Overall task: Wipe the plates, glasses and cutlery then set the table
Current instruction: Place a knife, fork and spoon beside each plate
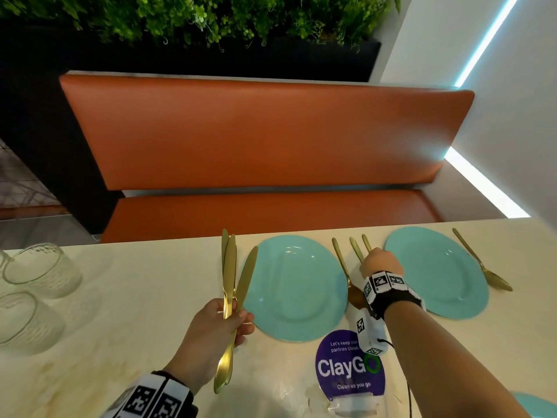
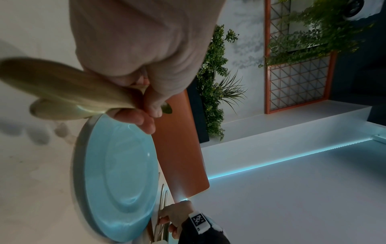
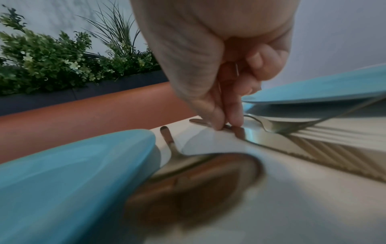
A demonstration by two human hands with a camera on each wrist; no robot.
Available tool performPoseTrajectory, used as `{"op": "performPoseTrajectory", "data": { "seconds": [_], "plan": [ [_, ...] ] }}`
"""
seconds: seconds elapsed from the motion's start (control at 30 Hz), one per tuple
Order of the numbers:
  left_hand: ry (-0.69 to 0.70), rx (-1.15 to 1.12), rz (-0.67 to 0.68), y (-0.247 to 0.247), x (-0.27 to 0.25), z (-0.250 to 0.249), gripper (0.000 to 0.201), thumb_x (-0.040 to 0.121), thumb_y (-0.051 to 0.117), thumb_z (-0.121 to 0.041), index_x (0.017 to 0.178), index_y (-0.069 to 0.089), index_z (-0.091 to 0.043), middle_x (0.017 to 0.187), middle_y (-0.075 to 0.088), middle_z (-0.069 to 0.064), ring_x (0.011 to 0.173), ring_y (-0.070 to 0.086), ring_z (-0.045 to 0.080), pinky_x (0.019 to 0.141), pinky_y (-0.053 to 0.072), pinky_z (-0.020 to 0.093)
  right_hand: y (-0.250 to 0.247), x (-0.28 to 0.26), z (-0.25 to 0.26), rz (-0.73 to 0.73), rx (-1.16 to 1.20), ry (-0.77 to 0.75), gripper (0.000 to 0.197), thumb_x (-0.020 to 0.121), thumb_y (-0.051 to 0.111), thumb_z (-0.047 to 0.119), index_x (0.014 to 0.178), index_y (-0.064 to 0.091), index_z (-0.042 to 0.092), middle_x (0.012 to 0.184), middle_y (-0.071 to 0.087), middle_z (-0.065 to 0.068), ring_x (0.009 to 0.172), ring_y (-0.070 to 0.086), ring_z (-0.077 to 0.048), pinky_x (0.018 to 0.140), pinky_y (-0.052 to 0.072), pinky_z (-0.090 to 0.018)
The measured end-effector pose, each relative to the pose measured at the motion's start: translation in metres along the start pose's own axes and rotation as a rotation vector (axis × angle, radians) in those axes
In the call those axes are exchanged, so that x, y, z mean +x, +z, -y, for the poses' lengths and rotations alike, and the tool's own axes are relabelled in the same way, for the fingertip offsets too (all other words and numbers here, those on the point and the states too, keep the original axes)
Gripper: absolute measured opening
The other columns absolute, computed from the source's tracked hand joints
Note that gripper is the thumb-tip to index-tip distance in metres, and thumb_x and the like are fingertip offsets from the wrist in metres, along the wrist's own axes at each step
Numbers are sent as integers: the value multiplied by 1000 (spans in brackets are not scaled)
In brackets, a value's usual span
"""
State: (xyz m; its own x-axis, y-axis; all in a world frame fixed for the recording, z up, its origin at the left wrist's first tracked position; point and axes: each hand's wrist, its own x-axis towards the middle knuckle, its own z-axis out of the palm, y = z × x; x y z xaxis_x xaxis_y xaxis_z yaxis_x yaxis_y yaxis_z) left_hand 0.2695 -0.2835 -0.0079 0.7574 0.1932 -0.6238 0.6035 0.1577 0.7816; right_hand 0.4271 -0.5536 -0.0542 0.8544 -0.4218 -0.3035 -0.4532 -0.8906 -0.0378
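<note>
My left hand (image 1: 221,322) grips three gold knives (image 1: 229,267) by their handles, blades pointing away, just left of the left turquoise plate (image 1: 297,289). In the left wrist view the knife handles (image 2: 62,89) stick out of the left hand (image 2: 144,79) above that plate (image 2: 117,173). My right hand (image 1: 379,262) is between the left plate and the right plate (image 1: 437,271), curled on gold forks (image 1: 357,250). In the right wrist view its fingertips (image 3: 217,122) pinch one fork handle (image 3: 197,121) on the table while another fork (image 3: 273,127) runs through the hand. A gold spoon (image 1: 342,263) lies beside the left plate.
Two clear glasses (image 1: 39,267) stand at the table's far left. Another gold spoon (image 1: 482,263) lies right of the right plate. A purple ClayGo sticker (image 1: 349,368) sits near the front edge, and a third plate's edge (image 1: 538,404) shows bottom right. An orange bench (image 1: 256,131) stands beyond the table.
</note>
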Motion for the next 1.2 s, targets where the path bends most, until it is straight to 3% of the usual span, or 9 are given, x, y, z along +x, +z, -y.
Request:
{"op": "performPoseTrajectory", "data": {
  "seconds": [0.27, 0.8, 0.9, 1.03, 1.1, 1.2],
  "plan": [
    [10, 14, -19, -5, 8, 0, 6, 92, 57, -7, 97, 58, -8, 90, 71, 15, 76, 66, 24, 70, 53, 31, -1, 6, -3, -10, 51, 27, 22, 92, 46, 9, 107, 61, 2, 107, 64, -15, 99, 62, -31, 82, 50, -36],
    [-17, -48, -9, 1, 6, 5, 8, 91, 57, -6, 99, 57, -8, 93, 70, 15, 77, 66, 22, 68, 53, 29, -6, 6, -3, -28, 70, -16, 22, 89, 51, 13, 106, 61, 2, 104, 65, -15, 96, 62, -32, 80, 51, -35],
    [-68, -128, 34, 2, 3, 3, 16, 88, 59, 1, 103, 57, -5, 88, 70, 12, 70, 66, 19, 63, 52, 27, -23, -13, 7, -69, 102, -162, 27, 88, 57, 26, 103, 66, 6, 105, 67, -14, 97, 62, -32, 80, 50, -33],
    [-97, -211, 82, 4, -7, 1, 13, 92, 52, 4, 99, 56, -6, 88, 66, 13, 67, 66, 19, 57, 53, 26, -40, -79, 28, -138, 132, -665, 23, 88, 58, 26, 105, 72, 21, 108, 70, -6, 102, 63, -26, 86, 48, -31],
    [-96, -230, 97, 5, -14, 0, 13, 93, 51, 4, 97, 57, -7, 88, 62, 14, 68, 64, 19, 52, 54, 24, -38, -122, 37, -132, 177, -890, 20, 86, 62, 26, 103, 73, 23, 104, 71, -3, 98, 64, -24, 82, 50, -29],
    [-78, -275, 112, 2, -27, 1, 14, 93, 49, 5, 96, 58, -6, 80, 57, 14, 64, 58, 19, 46, 54, 21, -26, -172, 44, -30, 180, -957, 20, 87, 60, 32, 101, 73, 24, 107, 71, 4, 99, 64, -16, 83, 49, -27]
  ]
}}
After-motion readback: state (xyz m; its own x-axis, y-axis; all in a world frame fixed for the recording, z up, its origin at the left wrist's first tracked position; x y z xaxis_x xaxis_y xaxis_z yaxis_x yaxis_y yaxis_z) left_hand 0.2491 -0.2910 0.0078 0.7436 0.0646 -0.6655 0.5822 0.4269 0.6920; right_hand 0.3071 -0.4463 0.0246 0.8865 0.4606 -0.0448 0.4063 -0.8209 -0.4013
